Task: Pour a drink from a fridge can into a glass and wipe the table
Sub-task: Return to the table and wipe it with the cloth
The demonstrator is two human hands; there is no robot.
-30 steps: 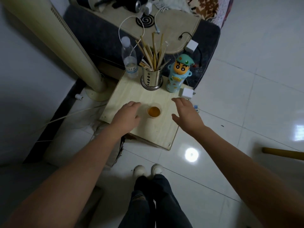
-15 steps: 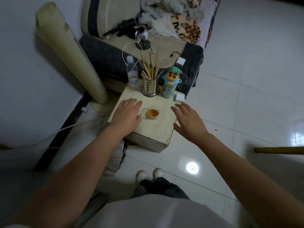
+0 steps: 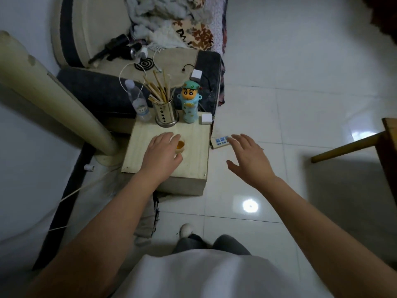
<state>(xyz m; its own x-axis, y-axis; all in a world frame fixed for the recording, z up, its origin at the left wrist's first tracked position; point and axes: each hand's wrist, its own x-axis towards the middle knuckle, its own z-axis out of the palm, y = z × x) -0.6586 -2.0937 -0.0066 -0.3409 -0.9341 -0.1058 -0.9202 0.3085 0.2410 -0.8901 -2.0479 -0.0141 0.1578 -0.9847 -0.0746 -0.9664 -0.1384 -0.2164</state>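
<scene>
Fingers (image 3: 165,139) of left hand (image 3: 162,154) lying fairly straight and close together, just beside the glass (image 3: 180,146), perhaps touching its rim; cannot tell whether thumb hooks round it. Fingers (image 3: 237,139) of right hand (image 3: 249,161) spread and relaxed, holding nothing, hovering off the worktop (image 3: 194,155) edge above the floor and a power strip (image 3: 221,141). Glass standing upright near the middle of the worktop, orange drink inside. No can and no cloth in view.

Risks, judged from here: left hand crowding a small, light, filled glass, so a careless nudge likely to tip it and spill across the wood. Spill running off the right edge apt to reach the power strip below. Chopstick holder (image 3: 166,116), water bottle (image 3: 138,103) and cartoon flask (image 3: 190,105) crowded along the far edge, easily knocked during wiping.
</scene>
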